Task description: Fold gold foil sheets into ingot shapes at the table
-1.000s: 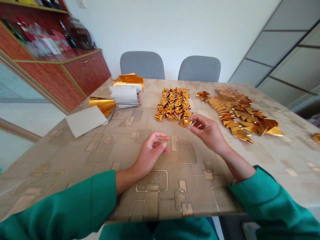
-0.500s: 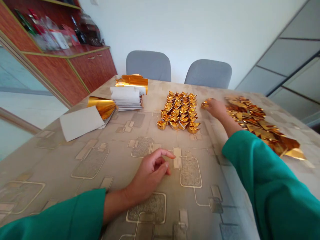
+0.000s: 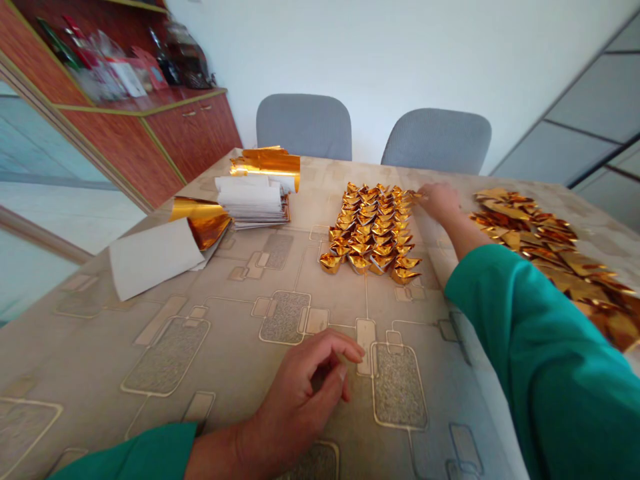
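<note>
My left hand (image 3: 305,393) rests near the front edge of the patterned table (image 3: 210,320), fingers loosely curled and apart, with nothing in them. My right hand (image 3: 440,200) is stretched far out, its green sleeve across the right side. Its fingertips pinch a small gold foil piece (image 3: 415,195) at the far right corner of a block of folded gold ingots (image 3: 373,230) set in neat rows. To the right of that hand lies a long pile of flat folded gold triangles (image 3: 540,233).
A stack of white-backed foil sheets (image 3: 253,200) sits at the back left, with a curled gold sheet (image 3: 197,220) and a white sheet (image 3: 150,257) in front. Two grey chairs (image 3: 303,127) (image 3: 437,140) stand beyond. A red cabinet (image 3: 165,127) is left.
My right hand set an ingot at the block's front right corner, then reached to the far side and now pinches a gold piece there. The camera moved forward; my left hand stayed put.
</note>
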Tool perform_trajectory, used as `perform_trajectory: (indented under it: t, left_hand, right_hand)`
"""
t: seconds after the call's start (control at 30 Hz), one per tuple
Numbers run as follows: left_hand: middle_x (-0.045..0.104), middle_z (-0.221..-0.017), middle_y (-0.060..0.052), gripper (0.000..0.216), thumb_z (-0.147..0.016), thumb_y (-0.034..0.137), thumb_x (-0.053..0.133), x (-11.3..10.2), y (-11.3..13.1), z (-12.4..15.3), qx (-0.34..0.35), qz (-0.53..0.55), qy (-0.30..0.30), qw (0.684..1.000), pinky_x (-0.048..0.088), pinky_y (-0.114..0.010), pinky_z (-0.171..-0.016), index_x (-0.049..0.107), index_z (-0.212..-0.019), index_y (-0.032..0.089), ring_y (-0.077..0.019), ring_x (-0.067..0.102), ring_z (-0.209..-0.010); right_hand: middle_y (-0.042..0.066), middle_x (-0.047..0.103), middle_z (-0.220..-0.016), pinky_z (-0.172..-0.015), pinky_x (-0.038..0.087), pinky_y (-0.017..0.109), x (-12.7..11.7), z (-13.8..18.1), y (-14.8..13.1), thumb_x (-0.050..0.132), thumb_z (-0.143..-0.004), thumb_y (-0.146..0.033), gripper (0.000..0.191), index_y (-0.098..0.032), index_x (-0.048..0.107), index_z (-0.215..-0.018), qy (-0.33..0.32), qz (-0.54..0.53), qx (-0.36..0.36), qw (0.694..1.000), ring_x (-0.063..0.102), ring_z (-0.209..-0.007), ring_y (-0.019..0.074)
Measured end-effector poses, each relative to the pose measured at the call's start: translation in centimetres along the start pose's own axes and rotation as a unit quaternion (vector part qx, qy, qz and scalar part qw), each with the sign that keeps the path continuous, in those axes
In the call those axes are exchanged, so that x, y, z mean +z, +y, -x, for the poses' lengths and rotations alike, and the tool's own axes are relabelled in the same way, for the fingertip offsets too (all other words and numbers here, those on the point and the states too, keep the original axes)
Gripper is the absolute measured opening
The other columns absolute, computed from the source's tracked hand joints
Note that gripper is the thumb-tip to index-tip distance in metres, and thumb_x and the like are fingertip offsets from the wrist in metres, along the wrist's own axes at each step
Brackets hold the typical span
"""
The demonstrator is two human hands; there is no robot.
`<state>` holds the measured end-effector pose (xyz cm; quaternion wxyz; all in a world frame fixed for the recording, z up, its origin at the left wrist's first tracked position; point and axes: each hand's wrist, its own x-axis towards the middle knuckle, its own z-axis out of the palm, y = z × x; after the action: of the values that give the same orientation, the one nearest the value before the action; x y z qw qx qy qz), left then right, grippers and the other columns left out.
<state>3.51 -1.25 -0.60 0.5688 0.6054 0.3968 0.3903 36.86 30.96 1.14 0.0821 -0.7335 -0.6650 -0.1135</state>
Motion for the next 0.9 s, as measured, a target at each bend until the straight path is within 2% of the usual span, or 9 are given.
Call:
perform_trajectory:
  t: [0.2, 0.33, 0.43, 0.57, 0.7, 0.73, 0.77, 0.83, 0.9]
  left_hand:
    - [0.067, -0.094, -0.004, 0.014, -0.088, 0.017, 0.05, 0.1, 0.3, -0.1, -0.004, -0.008, 0.01, 1.0, 0.045, -0.025, -0.057, 0.063, -0.092, 0.02, -0.0094, 0.058, -0.059]
    - [0.06, -0.066, 0.001, 0.015, -0.084, 0.015, 0.052, 0.0, 0.4, -0.2, -0.009, -0.028, 0.015, 0.999, 0.04, -0.025, -0.055, 0.064, -0.092, 0.019, -0.0115, 0.055, -0.056]
    - [0.057, -0.063, 0.002, 0.016, -0.083, 0.016, 0.053, -0.1, 0.3, -0.4, -0.012, -0.014, 0.006, 1.0, 0.038, -0.023, -0.052, 0.064, -0.094, 0.017, -0.011, 0.054, -0.055]
    - [0.059, -0.069, 0.0, 0.014, -0.083, 0.018, 0.053, 0.1, 0.3, -0.3, -0.004, 0.004, 0.002, 1.0, 0.041, -0.023, -0.054, 0.064, -0.092, 0.016, -0.0114, 0.058, -0.059]
    - [0.062, -0.071, -0.001, 0.013, -0.083, 0.017, 0.053, 0.1, 0.7, -0.4, 0.04, -0.031, -0.003, 0.999, 0.044, -0.025, -0.058, 0.065, -0.09, 0.016, -0.0123, 0.059, -0.063]
    - [0.064, -0.073, -0.002, 0.014, -0.083, 0.016, 0.053, -0.3, 0.9, -0.6, 0.061, -0.057, 0.003, 0.996, 0.045, -0.025, -0.06, 0.065, -0.089, 0.017, -0.0126, 0.06, -0.064]
    - [0.067, -0.078, -0.003, 0.014, -0.082, 0.014, 0.054, -0.9, 1.3, -0.9, 0.09, -0.108, -0.005, 0.99, 0.047, -0.027, -0.065, 0.066, -0.089, 0.017, -0.0138, 0.061, -0.07]
    - [0.07, -0.087, -0.005, 0.017, -0.082, 0.012, 0.054, -3.1, 2.3, -1.7, 0.12, -0.188, 0.02, 0.974, 0.049, -0.03, -0.073, 0.068, -0.089, 0.018, -0.0163, 0.064, -0.08]
    - [0.072, -0.095, -0.006, 0.017, -0.082, 0.015, 0.057, -6.7, 3.4, -2.4, 0.117, -0.281, 0.006, 0.953, 0.05, -0.033, -0.08, 0.069, -0.094, 0.019, -0.0185, 0.066, -0.086]
  right_hand:
    - [0.019, 0.067, -0.118, -0.09, 0.038, 0.046, -0.9, 0.6, -0.2, 0.056, -0.085, -0.015, 0.037, -0.016, 0.066, -0.121, 0.01, -0.034, 0.004, 0.999, 0.054, -0.11, 0.0332]
    - [0.019, 0.069, -0.111, -0.088, 0.039, 0.049, -2.6, 2.1, 0.3, 0.057, -0.083, -0.016, 0.026, -0.015, 0.071, -0.105, 0.006, -0.077, -0.004, 0.997, 0.056, -0.106, 0.0353]
    - [0.018, 0.071, -0.104, -0.085, 0.042, 0.048, -4.7, 4.2, 0.4, 0.058, -0.084, -0.023, 0.017, -0.016, 0.071, -0.094, 0.021, -0.111, -0.01, 0.994, 0.059, -0.101, 0.0355]
    - [0.012, 0.074, -0.089, -0.082, 0.047, 0.047, -7.4, 9.6, -0.3, 0.058, -0.085, -0.027, 0.018, -0.019, 0.073, -0.091, 0.056, -0.177, -0.017, 0.982, 0.066, -0.089, 0.033]
    - [0.007, 0.076, -0.091, -0.078, 0.052, 0.044, -8.7, 17.6, -2.2, 0.057, -0.086, -0.036, 0.021, -0.025, 0.074, -0.092, 0.052, -0.251, -0.056, 0.965, 0.07, -0.081, 0.0285]
    - [0.007, 0.076, -0.089, -0.078, 0.053, 0.044, -8.8, 19.7, -2.8, 0.059, -0.085, -0.038, 0.02, -0.025, 0.074, -0.089, 0.048, -0.296, -0.062, 0.952, 0.071, -0.079, 0.0285]
    - [0.006, 0.077, -0.09, -0.08, 0.053, 0.045, -9.0, 21.8, -3.5, 0.059, -0.085, -0.04, 0.021, -0.025, 0.074, -0.088, 0.035, -0.338, -0.079, 0.937, 0.071, -0.081, 0.0286]
    - [0.004, 0.077, -0.092, -0.082, 0.055, 0.044, -9.3, 25.4, -4.8, 0.06, -0.085, -0.043, 0.02, -0.028, 0.073, -0.088, 0.008, -0.394, -0.11, 0.913, 0.072, -0.085, 0.028]
    - [0.003, 0.077, -0.092, -0.081, 0.057, 0.042, -9.7, 28.1, -5.8, 0.061, -0.085, -0.043, 0.019, -0.028, 0.072, -0.089, -0.022, -0.426, -0.125, 0.896, 0.073, -0.084, 0.0268]
